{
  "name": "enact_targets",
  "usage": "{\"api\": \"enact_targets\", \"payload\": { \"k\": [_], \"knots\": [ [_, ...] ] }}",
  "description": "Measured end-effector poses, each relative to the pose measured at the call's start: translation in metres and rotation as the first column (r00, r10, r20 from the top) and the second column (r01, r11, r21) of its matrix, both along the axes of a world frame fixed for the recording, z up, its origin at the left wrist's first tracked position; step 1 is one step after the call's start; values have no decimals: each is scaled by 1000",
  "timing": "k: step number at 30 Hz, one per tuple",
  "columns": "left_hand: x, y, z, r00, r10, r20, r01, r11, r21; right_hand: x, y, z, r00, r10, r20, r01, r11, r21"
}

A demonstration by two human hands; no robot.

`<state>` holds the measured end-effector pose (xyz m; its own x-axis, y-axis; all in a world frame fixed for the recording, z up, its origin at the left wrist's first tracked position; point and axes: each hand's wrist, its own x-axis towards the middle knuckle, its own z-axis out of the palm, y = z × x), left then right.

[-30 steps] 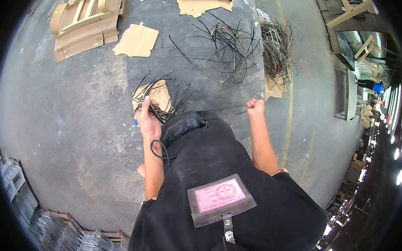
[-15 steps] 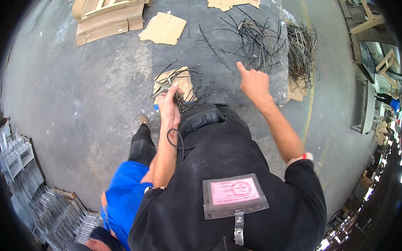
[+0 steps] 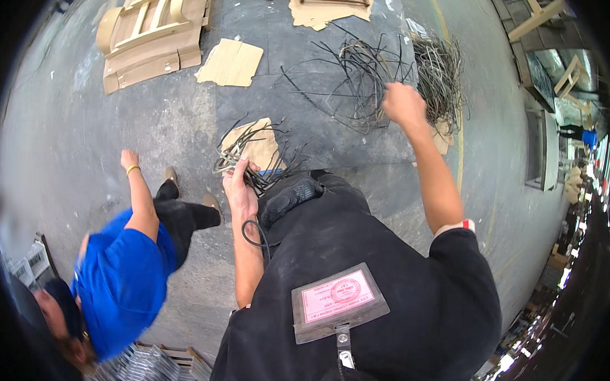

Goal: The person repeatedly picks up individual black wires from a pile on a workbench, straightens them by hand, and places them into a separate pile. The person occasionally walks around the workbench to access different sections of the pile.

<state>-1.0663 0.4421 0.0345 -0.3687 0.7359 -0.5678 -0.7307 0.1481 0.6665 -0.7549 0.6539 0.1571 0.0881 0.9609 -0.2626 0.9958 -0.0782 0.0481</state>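
Observation:
My left hand (image 3: 240,189) is closed around a bunch of dark wires (image 3: 236,150), whose loose ends splay out over a piece of cardboard (image 3: 261,148) by my knee. My right hand (image 3: 406,105) has its fingers curled in above the near right side of a tangled heap of black wires (image 3: 363,61). Whatever those fingers grip, if anything, is hidden behind the knuckles. A dark cord (image 3: 245,235) loops beside my left wrist.
Greyer wires lie in a thick pile (image 3: 440,77) to the right. A person in a blue shirt (image 3: 123,285) walks close on my left. Beyond are a cardboard sheet (image 3: 230,63) and a wooden frame (image 3: 146,24) on cardboard. Metal racks (image 3: 151,368) stand at lower left.
My right hand has swung rightward over the wire heap, its extended finger now curled in. My left hand still grips its bunch. The person in blue has come forward on the left.

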Motion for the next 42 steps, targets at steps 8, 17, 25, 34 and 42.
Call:
{"api": "enact_targets", "payload": {
  "k": [8,17,25,34,42],
  "knots": [
    [-4,5,7,985,-168,-29,169,986,8,-67,-50,17,754,656,28,-656,755,-12],
    [1,-7,14,992,-123,6,123,992,-5,-44,18,-12,836,507,211,-546,806,230],
    [-4,-7,3,993,-121,-14,121,992,42,-86,-38,13,611,780,135,-783,570,247],
    [-7,-25,10,997,-41,71,30,988,152,-235,-109,-20,-313,926,212,-943,-329,45],
    [-33,-54,-10,994,-107,-9,107,994,26,-233,-106,-53,-507,861,40,-851,-507,137]
  ]
}}
